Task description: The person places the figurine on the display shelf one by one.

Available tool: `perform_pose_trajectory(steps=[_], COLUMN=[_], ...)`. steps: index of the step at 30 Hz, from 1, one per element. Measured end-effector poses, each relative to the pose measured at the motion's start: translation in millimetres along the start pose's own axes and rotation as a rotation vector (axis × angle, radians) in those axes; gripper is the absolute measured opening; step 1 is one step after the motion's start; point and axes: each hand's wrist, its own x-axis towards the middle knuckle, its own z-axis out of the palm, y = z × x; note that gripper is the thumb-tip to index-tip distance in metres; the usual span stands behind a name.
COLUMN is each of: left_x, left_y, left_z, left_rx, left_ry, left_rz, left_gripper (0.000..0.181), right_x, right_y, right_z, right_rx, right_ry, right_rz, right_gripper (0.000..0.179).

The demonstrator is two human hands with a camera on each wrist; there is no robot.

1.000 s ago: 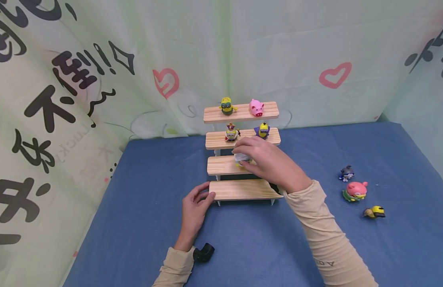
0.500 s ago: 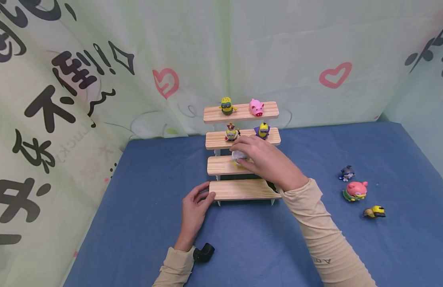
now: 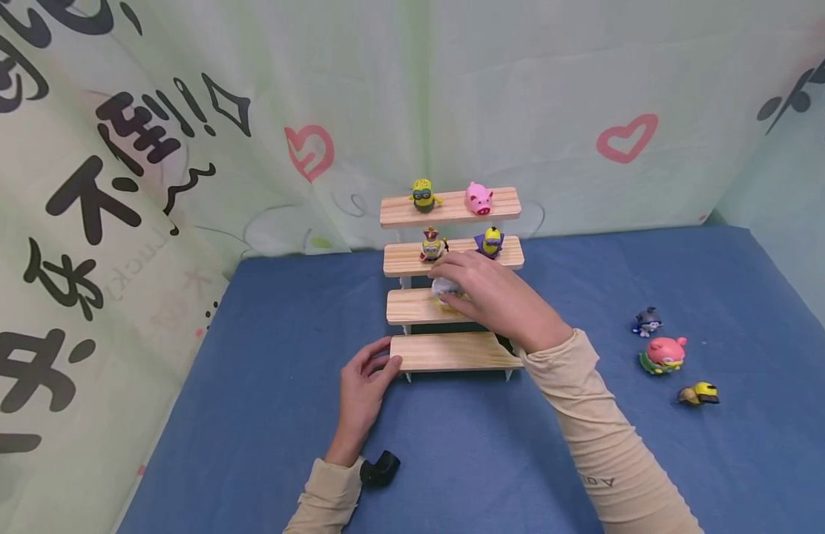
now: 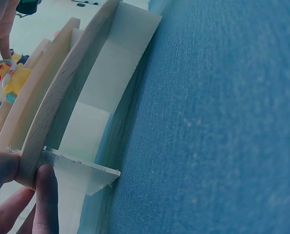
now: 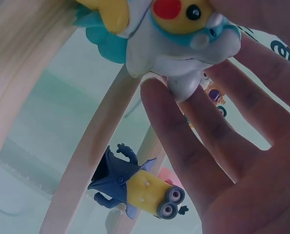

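Through the cameras I see my left hand [image 3: 362, 382] pinching the left end of the lowest plank [image 3: 455, 351], presumably to steady the stepped stand [image 3: 452, 213]. My right hand [image 3: 489, 293] has its grip clamped on the white-hooded Pikachu figure [image 5: 157, 53], up high, likely to leave its feet free for the third shelf down [image 3: 407, 307]; whether its full weight rests there I can't tell. Above, the crowned Minion [image 3: 431, 247] and caped Minion [image 3: 491, 242] stand apart, seemingly spaced so each shows.
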Motion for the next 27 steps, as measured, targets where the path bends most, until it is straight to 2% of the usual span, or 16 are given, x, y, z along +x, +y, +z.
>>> perform_pose_trajectory(steps=[8,18,27], left_x=[-0.6,-0.1,-0.4], left_y=[0.8,-0.3,1.5], left_z=[0.2,0.2,1.3], left_rx=[-0.008,-0.005,-0.016], left_ry=[0.002,0.007,0.0], left_rz=[-0.007,-0.001,-0.003], left_gripper=[0.041,0.04,0.04], right_x=[-1.3,-13.1,-25.8], right_y=[0.3,1.3,7.5], right_z=[-2.5,-7.5,-12.7], right_rx=[-0.018,-0.035,-0.069], right_ry=[0.015,0.099,0.132], right_rz=[-0.004,-0.069,-0.057], right_gripper=[0.038,0.035,0.033])
